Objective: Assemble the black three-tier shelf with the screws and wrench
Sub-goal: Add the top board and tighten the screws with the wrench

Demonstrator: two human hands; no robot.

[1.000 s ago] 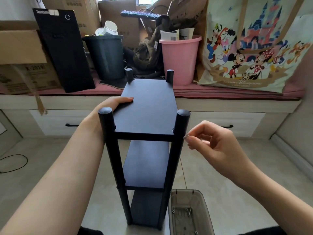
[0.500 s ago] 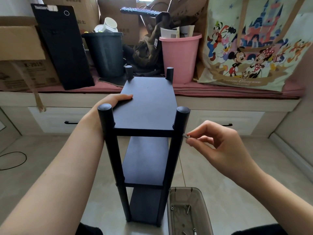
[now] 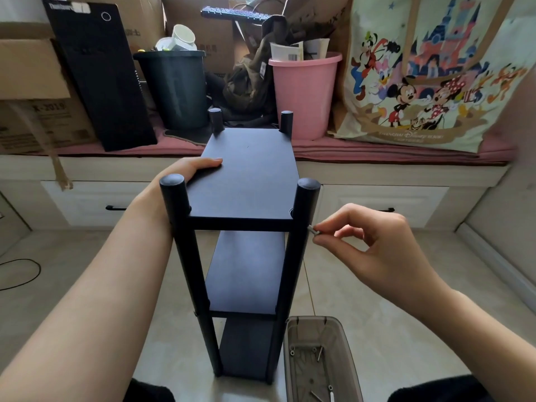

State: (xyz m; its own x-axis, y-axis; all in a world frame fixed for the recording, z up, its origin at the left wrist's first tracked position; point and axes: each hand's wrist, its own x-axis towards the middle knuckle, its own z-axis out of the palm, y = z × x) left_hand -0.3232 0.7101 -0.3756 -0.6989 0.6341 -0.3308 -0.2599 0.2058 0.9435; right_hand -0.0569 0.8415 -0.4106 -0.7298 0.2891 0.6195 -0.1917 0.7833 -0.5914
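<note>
A right hand (image 3: 374,250) pinches a small silver metal screw (image 3: 313,230), shank level, tip just left at the black round shelf post (image 3: 301,221); the left hand (image 3: 185,174) rests flat on the top board.

Single head-worn view, looking forward and down, close over the shelf (image 3: 249,181), window seat (image 3: 377,158) beyond

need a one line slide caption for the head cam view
Left hand steadies the black shelf while right hand pinches a screw at its near-right post.
</note>
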